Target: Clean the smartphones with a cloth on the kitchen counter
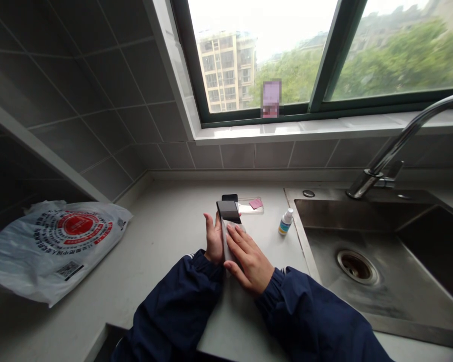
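My left hand (pixel 213 239) holds a smartphone (pixel 228 212) from below and the side, its thumb up along the left edge. The phone's dark glossy surface faces up. Over its lower part lies a pale cloth (pixel 229 241), with my right hand (pixel 251 256) pressing it flat against the phone, fingers close together. Just behind the phone, another dark object (pixel 229 197) rests on the counter, partly hidden. Beside it lies a clear phone case (pixel 251 209) with a small pink packet (pixel 255 203) on it. A small white bottle (pixel 286 222) stands upright to the right.
The steel sink (pixel 305 251) is on the right, with a chrome faucet (pixel 385 146) behind it. A printed white plastic bag (pixel 56 246) lies on the counter (pixel 162 231) at left. A tiled wall and window (pixel 256 122) rise behind.
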A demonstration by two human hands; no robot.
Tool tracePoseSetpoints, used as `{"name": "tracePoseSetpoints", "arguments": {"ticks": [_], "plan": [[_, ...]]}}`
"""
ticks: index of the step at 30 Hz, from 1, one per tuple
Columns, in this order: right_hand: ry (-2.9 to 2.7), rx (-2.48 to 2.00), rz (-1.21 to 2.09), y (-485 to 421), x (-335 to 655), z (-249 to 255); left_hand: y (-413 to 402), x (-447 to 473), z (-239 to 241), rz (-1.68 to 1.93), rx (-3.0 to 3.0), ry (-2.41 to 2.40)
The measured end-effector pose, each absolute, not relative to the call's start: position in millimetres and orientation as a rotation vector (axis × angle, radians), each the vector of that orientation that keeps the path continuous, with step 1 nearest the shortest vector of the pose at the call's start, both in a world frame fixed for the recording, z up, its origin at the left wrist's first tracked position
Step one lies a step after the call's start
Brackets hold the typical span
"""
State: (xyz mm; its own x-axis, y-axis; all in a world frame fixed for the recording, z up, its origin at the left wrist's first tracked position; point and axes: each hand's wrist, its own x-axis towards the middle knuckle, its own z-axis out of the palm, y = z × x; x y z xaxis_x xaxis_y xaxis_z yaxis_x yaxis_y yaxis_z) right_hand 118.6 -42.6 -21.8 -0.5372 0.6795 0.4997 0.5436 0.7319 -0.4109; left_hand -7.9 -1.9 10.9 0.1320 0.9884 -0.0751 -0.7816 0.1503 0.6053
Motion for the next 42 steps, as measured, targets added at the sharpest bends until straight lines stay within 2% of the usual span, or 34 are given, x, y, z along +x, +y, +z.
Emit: {"name": "tracePoseSetpoints", "arguments": {"ticks": [17, 36, 42], "plan": [[-2.329, -0.939, 0.249, -44.4, 116.5, -24.8, -0.1, -7.9, 9.7, 1.353, 0.449, 0.612], [-2.179, -1.014, 0.183, -30.7, 124.0, -32.0, -12.3, 8.5, 0.8, 1.084, 0.338, 0.462], [-2.106, -1.065, 0.128, -28.3, 127.5, -31.9, -18.8, 12.8, 0.7, 1.08, 0.555, 0.374]]}}
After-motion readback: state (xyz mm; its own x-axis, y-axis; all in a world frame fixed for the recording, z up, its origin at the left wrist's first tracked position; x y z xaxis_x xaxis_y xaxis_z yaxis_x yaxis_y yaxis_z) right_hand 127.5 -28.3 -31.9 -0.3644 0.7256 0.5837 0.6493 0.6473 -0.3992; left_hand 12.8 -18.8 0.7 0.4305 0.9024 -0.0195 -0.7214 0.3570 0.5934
